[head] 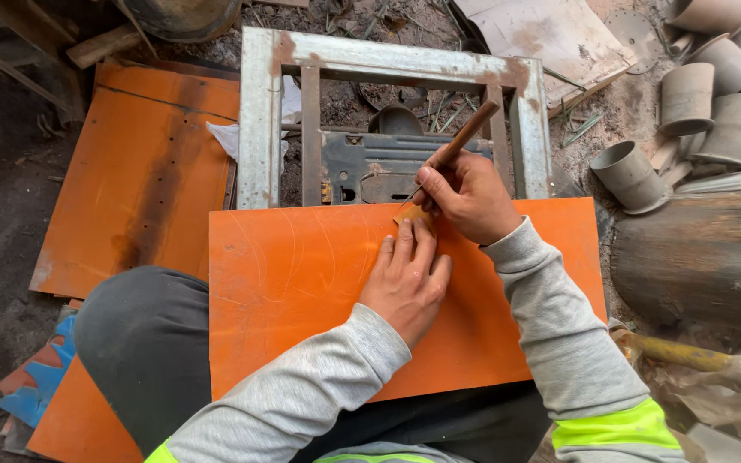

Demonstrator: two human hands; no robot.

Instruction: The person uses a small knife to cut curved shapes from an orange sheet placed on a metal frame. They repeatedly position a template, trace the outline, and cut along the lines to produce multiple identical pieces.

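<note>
Orange sheet (302, 291) across lap, just below rusty metal frame (388, 111); likely thin, stiff, light, smooth — best gripped at edges. Left hand (406, 283) flat, fingers extended, pressing small template (413, 213) near sheet's top edge. Right hand (466, 195) clenched around wooden-handled scriber (456, 146), tip at template.

No pkgs, labels, signs or screens in view.
</note>
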